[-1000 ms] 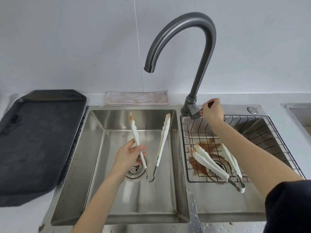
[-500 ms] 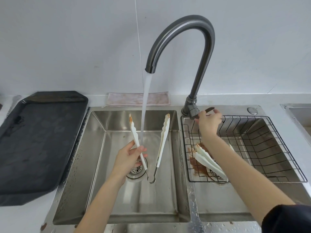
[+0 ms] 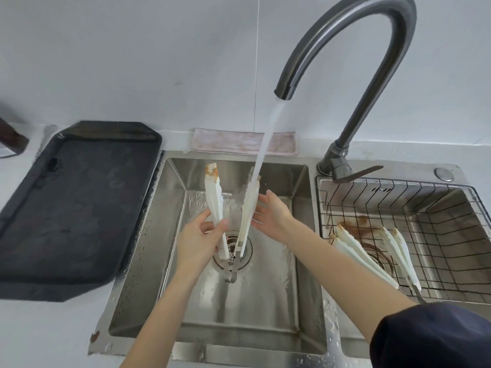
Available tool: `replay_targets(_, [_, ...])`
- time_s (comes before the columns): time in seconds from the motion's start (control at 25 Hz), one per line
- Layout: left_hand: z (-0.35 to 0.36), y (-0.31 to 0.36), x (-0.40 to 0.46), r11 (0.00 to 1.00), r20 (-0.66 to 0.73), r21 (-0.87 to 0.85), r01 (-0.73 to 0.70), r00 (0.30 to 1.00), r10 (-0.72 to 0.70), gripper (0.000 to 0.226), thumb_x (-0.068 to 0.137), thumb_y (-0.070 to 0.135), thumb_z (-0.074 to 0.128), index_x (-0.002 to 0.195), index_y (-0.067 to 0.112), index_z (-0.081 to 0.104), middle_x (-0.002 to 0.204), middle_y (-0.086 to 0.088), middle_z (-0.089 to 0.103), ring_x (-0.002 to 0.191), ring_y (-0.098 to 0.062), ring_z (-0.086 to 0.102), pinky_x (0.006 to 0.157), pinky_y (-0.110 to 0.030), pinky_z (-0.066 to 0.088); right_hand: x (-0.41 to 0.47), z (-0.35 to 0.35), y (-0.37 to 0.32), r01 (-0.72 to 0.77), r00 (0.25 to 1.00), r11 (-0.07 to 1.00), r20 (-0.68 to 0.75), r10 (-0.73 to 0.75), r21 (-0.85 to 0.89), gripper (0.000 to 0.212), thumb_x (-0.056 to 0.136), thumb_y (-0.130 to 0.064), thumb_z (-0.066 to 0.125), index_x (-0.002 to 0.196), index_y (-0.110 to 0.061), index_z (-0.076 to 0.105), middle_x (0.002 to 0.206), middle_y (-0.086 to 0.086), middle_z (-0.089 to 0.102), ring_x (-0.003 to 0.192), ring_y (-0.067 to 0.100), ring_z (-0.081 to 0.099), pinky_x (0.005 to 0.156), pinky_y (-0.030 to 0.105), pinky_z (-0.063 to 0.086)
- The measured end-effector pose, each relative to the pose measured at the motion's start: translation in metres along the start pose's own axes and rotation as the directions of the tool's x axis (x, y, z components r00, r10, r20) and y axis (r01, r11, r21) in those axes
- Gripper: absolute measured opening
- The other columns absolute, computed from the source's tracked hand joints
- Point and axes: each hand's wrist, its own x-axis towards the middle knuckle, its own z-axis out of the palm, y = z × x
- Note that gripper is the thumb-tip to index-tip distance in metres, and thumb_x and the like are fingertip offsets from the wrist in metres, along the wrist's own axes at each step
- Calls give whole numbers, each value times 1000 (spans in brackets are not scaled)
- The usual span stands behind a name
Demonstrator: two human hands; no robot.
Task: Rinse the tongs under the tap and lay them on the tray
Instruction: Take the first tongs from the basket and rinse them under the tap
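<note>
White tongs with brown-stained tips stand tips-up over the left sink basin. My left hand grips their left arm. Water streams from the dark curved tap onto the tip of the right arm. My right hand is open, its fingers against that right arm. The black tray lies on the counter left of the sink, with nothing on it.
A wire basket sits in the right basin and holds two more stained white tongs. A pink cloth lies behind the sink. The tap lever points right. A dark bottle stands at the far left.
My right hand left the tap lever and came across to the tongs' right arm. The tongs shifted so the stream hits the right tip. The view moved closer.
</note>
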Motion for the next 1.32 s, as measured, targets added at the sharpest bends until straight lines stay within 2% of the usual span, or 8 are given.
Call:
replay_targets(0.2, [-3,-2,16,999,-8,40,19,1000,-19,21,80,32,65,79,51,54,83,-6,73,80,-28,68,77,-47,57,16,11,7,-82,996,997,-23,82,16,28,98,-32,36,92,-8,50,70,9,49,58,21,46,56,29,42])
replay_targets(0.36, [-6,-11,20,985,25,-117,124,992,-122,19,87,18,58,82,36,60,60,9,70,67,-19,65,52,-25,58,29,9,6,-108,993,988,-36,112,106,25,97,-28,41,83,-9,48,68,8,43,64,22,51,62,32,47])
replay_targets(0.48, [-7,-19,18,943,64,-221,248,969,-239,11,89,17,55,97,17,63,76,-1,71,58,-11,67,47,-21,56,29,12,-1,-92,995,994,-37,94,55,23,95,-29,46,84,-9,48,69,7,42,64,19,53,65,31,49])
replay_targets(0.76, [1,-28,15,856,231,-327,401,912,-339,19,94,19,48,97,5,61,90,-9,70,59,-8,71,48,-23,55,18,25,-23,-64,997,997,-38,66,40,39,92,-37,52,63,-12,44,33,-1,42,27,10,45,34,14,40])
replay_targets(1.0, [12,-27,16,876,238,-308,371,921,-307,18,94,17,46,86,11,61,94,-8,70,75,-17,70,57,-29,59,6,24,-20,-14,999,1000,-37,15,23,44,96,-43,40,66,-13,51,38,-3,47,31,8,47,37,14,41])
replay_targets(1.12, [19,-27,20,884,236,-301,358,926,-295,21,94,17,45,82,11,61,94,-11,70,78,-21,70,64,-32,59,-12,10,-2,9,1000,999,-15,-10,-46,36,97,-42,38,87,-11,55,58,0,52,46,11,50,47,20,43])
replay_targets(1.2, [26,-26,25,878,275,-309,365,918,-285,20,95,18,44,88,9,61,93,-11,70,73,-17,72,63,-31,58,-26,-1,7,22,1000,997,-2,-22,-74,33,98,-38,38,97,-10,54,64,1,52,47,11,51,47,21,46])
replay_targets(1.32, [42,-25,33,815,395,-338,471,857,-331,21,96,16,41,106,4,55,89,-8,71,64,-11,72,56,-27,57,-42,-11,5,95,995,980,-16,-99,-174,21,97,-29,41,92,-13,55,65,0,48,45,10,46,45,22,43])
